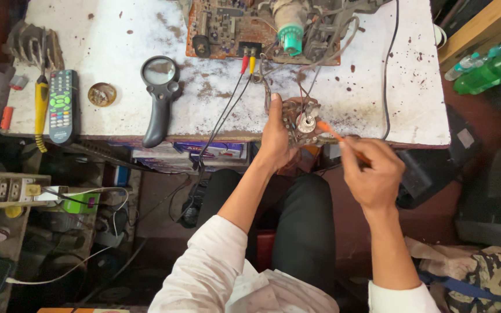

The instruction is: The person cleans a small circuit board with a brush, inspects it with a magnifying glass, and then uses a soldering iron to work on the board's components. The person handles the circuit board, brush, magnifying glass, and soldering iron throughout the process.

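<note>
— White sleeves (pixel 204 272) sit closest to the lens, with dark trousers (pixel 302 226) between them. What's over on the far left?

— Up on the stained white bench (pixel 117 35), a yellow-handled tool (pixel 41 107) lies just beside a dark remote control (pixel 63 106). Next along is a small round tin (pixel 101 94), then a black magnifying glass (pixel 159 95) with its handle reaching to the bench's near edge.

— And past that?

— An orange circuit board (pixel 221 29) at the far edge, with red and yellow plugs (pixel 248 61) at its near side and thin dark cables (pixel 221 119) running down off the bench.

— What about the hands?

— The left hand (pixel 276 139) is clenched round a small brown circuit board (pixel 301 120), thumb up along its left side, holding it just over the bench's near edge. Wires (pixel 308 75) lead from that small board back toward the big one.

— The other?

— The right hand (pixel 372 174) has its fingers pinched on a thin orange-tipped tool (pixel 334 135), the tip touching the small board's right side.

— Anything further right?

— A black cable (pixel 387 75) crosses the bench, and green plastic bottles (pixel 485 69) lie well apart at the right edge. A camouflage-patterned bag (pixel 488 269) sits low on the right.
</note>
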